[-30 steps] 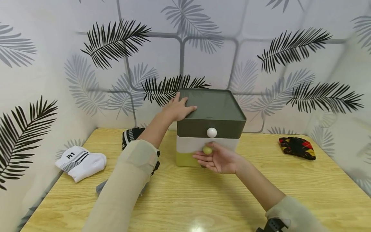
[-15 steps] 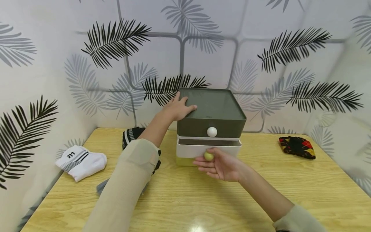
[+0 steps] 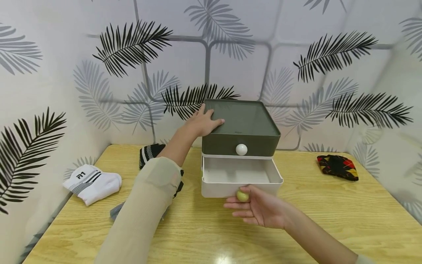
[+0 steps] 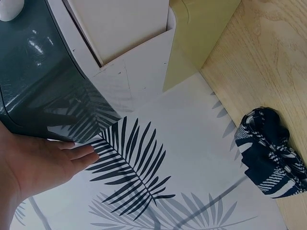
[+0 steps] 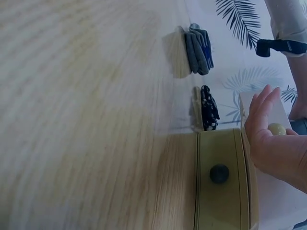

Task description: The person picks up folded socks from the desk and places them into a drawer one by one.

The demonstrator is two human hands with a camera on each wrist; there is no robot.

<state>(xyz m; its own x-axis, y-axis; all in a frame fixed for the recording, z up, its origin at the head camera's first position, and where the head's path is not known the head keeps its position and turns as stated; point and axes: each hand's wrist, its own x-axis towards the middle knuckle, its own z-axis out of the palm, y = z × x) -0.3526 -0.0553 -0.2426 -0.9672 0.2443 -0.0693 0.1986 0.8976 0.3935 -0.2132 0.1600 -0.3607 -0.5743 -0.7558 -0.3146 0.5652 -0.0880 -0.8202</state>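
A small drawer box with a dark green top (image 3: pixel 242 117) stands at the back of the table. My left hand (image 3: pixel 202 124) rests on its top left edge, fingers spread. The middle white drawer (image 3: pixel 217 190) is pulled out and its visible inside holds nothing. My right hand (image 3: pixel 262 209) pinches that drawer's yellow-green knob (image 3: pixel 243 196) between thumb and forefinger, its other fingers extended. Above it, the dark green drawer with a white knob (image 3: pixel 241 149) is closed. In the right wrist view, the bottom yellow-green drawer (image 5: pixel 218 206) with a dark knob (image 5: pixel 219 174) is closed.
Folded socks lie on the wooden table (image 3: pixel 313 220): a white pair (image 3: pixel 93 185) at left, a black-and-white pair (image 3: pixel 150 154) behind my left arm, a grey-blue pair (image 5: pixel 196 50) partly under that arm in the head view. A red-and-black argyle pair (image 3: pixel 337 167) lies at right.
The white drawer has slid out from closed toward me, with my right hand moving along on its knob. My left hand has stayed on the box top.
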